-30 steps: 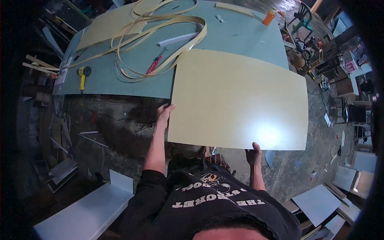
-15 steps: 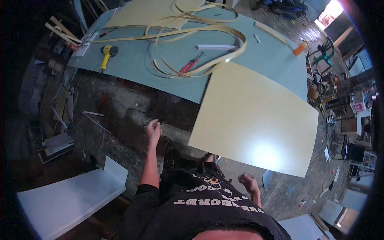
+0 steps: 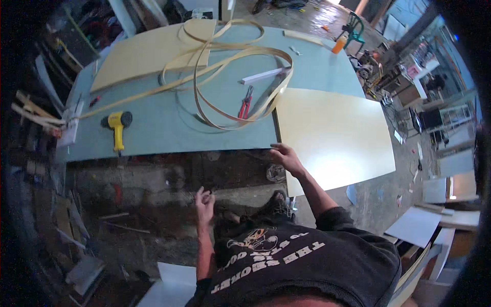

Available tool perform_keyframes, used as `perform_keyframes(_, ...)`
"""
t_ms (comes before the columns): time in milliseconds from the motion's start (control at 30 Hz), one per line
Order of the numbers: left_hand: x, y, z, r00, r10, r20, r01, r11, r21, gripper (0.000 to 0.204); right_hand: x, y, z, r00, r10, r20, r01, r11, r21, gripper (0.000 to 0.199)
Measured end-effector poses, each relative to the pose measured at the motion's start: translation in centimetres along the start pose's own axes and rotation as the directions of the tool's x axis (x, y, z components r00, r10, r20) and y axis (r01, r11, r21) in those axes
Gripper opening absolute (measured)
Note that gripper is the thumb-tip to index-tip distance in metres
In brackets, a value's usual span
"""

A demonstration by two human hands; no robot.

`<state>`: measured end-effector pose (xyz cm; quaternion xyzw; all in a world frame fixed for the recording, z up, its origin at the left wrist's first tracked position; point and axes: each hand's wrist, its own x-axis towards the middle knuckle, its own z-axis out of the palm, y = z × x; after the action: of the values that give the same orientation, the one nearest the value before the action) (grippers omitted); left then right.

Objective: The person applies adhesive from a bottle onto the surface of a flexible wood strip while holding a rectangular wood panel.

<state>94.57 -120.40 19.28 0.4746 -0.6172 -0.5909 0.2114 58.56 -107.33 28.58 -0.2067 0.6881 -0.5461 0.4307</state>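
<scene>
My right hand (image 3: 286,157) reaches to the near edge of the blue-green table (image 3: 163,138), beside the left edge of a glossy cream panel (image 3: 337,138). Its fingers are apart, and nothing shows in them. Away from the table's front edge, my left hand (image 3: 204,205) hangs over the floor with curled fingers. Something small and dark seems to be between them, too blurred to name. The cream panel juts past the table toward me. Left of it lies a loose coil of cream edging strip (image 3: 255,49), with red-handled pliers (image 3: 245,105) inside its loops.
A yellow heat gun (image 3: 118,128) lies at the table's front left. Another cream panel (image 3: 148,59) rests behind it. An orange bottle (image 3: 339,44) stands at the far right corner, near a green chair (image 3: 354,31). White boards (image 3: 417,225) lean at the lower right.
The view has turned, so the table sits straighter. My right hand has risen from beside my body to the panel's left edge. My left hand stays low, off the table.
</scene>
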Motion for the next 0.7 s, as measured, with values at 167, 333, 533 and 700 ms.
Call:
perform_keyframes(167,6.0,7.6,-1.8,0.967,0.159,0.201,-0.169,0.985,0.032,0.059,6.5,-0.9,4.0,0.910,-0.330,-0.252,0.226,0.902,-0.367,0.041)
perform_keyframes(333,16.8,11.2,0.1,0.924,0.297,0.240,-0.329,0.939,0.104,0.067,11.4,-4.0,4.4,0.759,-0.611,-0.225,0.318,0.649,-0.691,0.030)
perform_keyframes(533,22.8,15.4,6.5,0.951,0.116,0.287,-0.093,0.991,-0.094,0.073,16.4,-7.0,1.9,0.881,-0.342,0.326,0.392,0.143,-0.909,0.020)
perform_keyframes(700,25.5,19.2,10.6,0.998,0.051,0.033,-0.037,0.941,-0.338,0.094,19.2,-8.9,2.3,0.837,-0.130,0.532,0.546,0.140,-0.826,0.012)
